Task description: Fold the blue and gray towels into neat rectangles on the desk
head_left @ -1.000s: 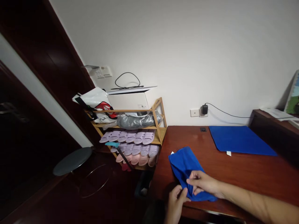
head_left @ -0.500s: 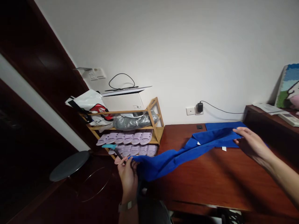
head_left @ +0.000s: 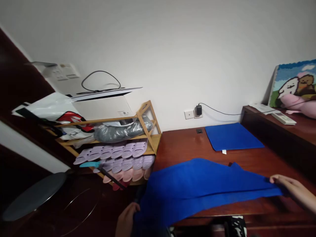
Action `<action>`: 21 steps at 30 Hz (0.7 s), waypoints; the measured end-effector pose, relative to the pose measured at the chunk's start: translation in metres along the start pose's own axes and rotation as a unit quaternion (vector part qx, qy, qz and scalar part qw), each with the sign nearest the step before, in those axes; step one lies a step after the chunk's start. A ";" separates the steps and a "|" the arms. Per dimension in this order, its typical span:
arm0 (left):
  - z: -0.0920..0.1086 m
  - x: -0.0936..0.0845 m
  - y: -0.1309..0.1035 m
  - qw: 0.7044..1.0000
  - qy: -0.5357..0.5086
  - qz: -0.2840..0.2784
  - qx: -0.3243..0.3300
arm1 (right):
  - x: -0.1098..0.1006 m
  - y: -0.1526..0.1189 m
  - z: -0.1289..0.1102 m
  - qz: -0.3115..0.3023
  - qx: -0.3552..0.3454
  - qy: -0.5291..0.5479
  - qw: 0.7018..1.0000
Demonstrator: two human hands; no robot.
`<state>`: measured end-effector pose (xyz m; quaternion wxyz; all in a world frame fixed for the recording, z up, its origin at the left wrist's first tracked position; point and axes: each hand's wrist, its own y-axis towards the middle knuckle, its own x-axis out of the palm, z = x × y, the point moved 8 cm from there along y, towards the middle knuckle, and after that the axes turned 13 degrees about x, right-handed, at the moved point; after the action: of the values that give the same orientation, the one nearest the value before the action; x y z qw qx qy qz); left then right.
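Observation:
A blue cloth (head_left: 199,184), apparently a towel, is stretched between my two hands over the front of the wooden desk (head_left: 177,144). My left hand (head_left: 126,217) is low in the frame, its fingers closed on the cloth's left end. At the other end, my right hand (head_left: 287,184) pinches the right corner. The cloth sags a little, with a long fold along its near side and a small raised flap near its right end. Behind it, a second blue cloth (head_left: 232,136) lies folded flat on the desk, a white tag at its front edge.
Left of the desk stands a bamboo rack (head_left: 154,144) with lilac and pink slippers (head_left: 118,149). A round dark stool (head_left: 37,194) is at lower left. A raised side shelf (head_left: 303,130) holds a remote (head_left: 283,118) and a pink plush toy (head_left: 301,107).
Both hands have come lower and nearer, and the held cloth is spread wider and lies closer to the desk's front. The folded cloth behind is now uncovered. The view has shifted right.

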<state>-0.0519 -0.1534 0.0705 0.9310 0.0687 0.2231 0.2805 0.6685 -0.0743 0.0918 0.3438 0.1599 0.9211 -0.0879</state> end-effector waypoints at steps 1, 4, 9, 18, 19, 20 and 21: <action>-0.006 -0.002 -0.005 1.000 0.007 0.001 -0.015 | 0.006 0.000 0.014 -0.031 0.013 0.012 0.999; -0.008 -0.005 -0.014 0.993 -0.085 0.045 -0.071 | 0.019 -0.006 0.032 -0.134 0.035 0.100 0.985; 0.048 -0.004 -0.009 0.961 -0.240 0.133 -0.038 | -0.007 -0.018 0.003 -0.084 0.045 0.191 0.977; 0.137 -0.003 0.102 0.940 -0.247 0.226 0.069 | -0.106 -0.007 -0.090 0.238 0.084 0.300 0.920; 0.141 0.006 0.117 0.945 -0.250 0.201 0.060 | -0.110 0.001 -0.105 0.232 0.062 0.305 0.922; 0.143 0.014 0.128 0.949 -0.252 0.182 0.051 | -0.114 0.007 -0.121 0.229 0.039 0.291 0.928; 0.146 0.022 0.136 0.951 -0.257 0.167 0.047 | -0.117 0.012 -0.136 0.230 0.018 0.261 0.937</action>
<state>-0.0366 -0.0281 0.2264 0.8923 0.2181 -0.0259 0.3944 0.6738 -0.0537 0.2702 0.0992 0.3910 0.9147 0.0224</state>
